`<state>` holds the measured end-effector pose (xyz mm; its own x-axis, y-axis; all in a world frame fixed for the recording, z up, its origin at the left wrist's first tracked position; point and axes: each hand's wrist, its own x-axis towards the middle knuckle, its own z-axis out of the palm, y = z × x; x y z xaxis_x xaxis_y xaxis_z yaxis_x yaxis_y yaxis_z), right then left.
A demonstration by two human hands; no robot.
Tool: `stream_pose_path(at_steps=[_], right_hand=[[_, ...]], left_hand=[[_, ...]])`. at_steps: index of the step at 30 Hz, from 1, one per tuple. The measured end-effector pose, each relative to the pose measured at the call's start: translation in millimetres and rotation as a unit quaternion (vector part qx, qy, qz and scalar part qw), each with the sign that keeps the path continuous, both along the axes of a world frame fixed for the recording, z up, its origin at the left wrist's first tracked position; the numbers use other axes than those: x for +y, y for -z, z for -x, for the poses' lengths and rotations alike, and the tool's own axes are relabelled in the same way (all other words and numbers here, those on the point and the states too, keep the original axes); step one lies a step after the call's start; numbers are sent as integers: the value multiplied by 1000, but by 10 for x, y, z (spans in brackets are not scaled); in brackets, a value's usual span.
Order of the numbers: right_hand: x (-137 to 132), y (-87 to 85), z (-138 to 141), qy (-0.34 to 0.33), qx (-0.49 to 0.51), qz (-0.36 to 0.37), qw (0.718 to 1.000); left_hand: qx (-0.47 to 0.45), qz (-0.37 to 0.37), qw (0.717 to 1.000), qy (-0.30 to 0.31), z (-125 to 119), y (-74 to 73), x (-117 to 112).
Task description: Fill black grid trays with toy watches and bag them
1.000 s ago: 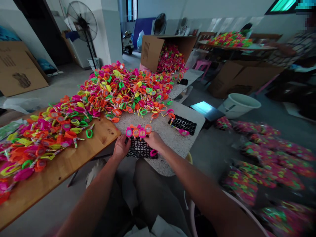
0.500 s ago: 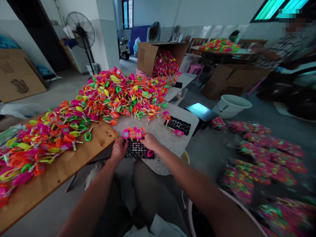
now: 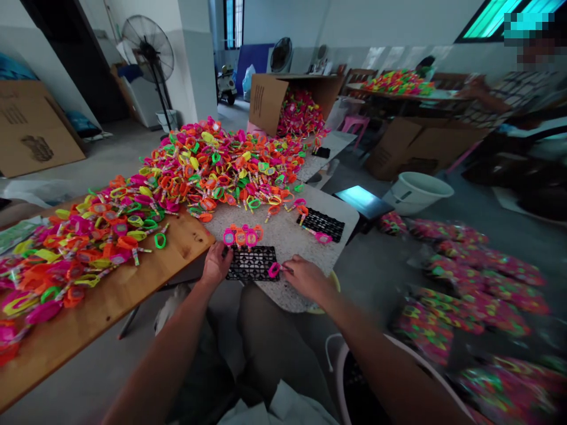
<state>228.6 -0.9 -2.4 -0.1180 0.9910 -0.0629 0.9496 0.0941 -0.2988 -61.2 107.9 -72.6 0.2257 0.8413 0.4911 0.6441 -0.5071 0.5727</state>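
A black grid tray (image 3: 253, 263) lies at the near edge of the speckled table (image 3: 290, 236). A row of pink and orange toys (image 3: 241, 236) stands along its far side. My left hand (image 3: 215, 264) grips the tray's left end, fingers curled on it. My right hand (image 3: 305, 278) is at the tray's right end, pinching a pink ring-shaped toy (image 3: 274, 270) that lies by the tray's corner.
A big heap of bright toys (image 3: 212, 165) covers the table and the wooden board (image 3: 106, 301) on the left. A second black tray (image 3: 322, 223) lies farther right. An open cardboard box (image 3: 292, 97), a white basin (image 3: 419, 192) and bagged toys (image 3: 465, 277) are around. Another person sits at the far right.
My right hand has drawn back from the row of toys on the tray to the tray's right end, onto the pink ring toy. My left hand stays on the tray.
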Motion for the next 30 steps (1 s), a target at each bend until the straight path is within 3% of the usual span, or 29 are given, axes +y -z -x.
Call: stream_pose_path(at_steps=[4,6,10,13,16,20,26,30], right_hand=[[100,-9,37,55,111,-1,992],[205,-44,70,100,208,23,973],[477,-54,276,176,431,66,883],[687,13,466,216,533,74,814],[824,93,574,241,560,98,787],[847,171,594,231,528,114,809],[774,214,651,195,363,31,910],[749,213,683,181,315,-5,932]], left_hand=[[8,-11,1000,-3,-4,-12,-5],[12,-13,1000,-4,-4,-15,-5],[15,-11,1000,-7,-4,-22,-7],[14,-9,1000,-7,-3,-27,-8],[9,-8,1000,-1,-2,-28,-8],[9,3,1000,-2,-5,-32,-8],[15,1,1000,-3,-7,-39,-10],[13,2,1000,0,-3,-48,-18]])
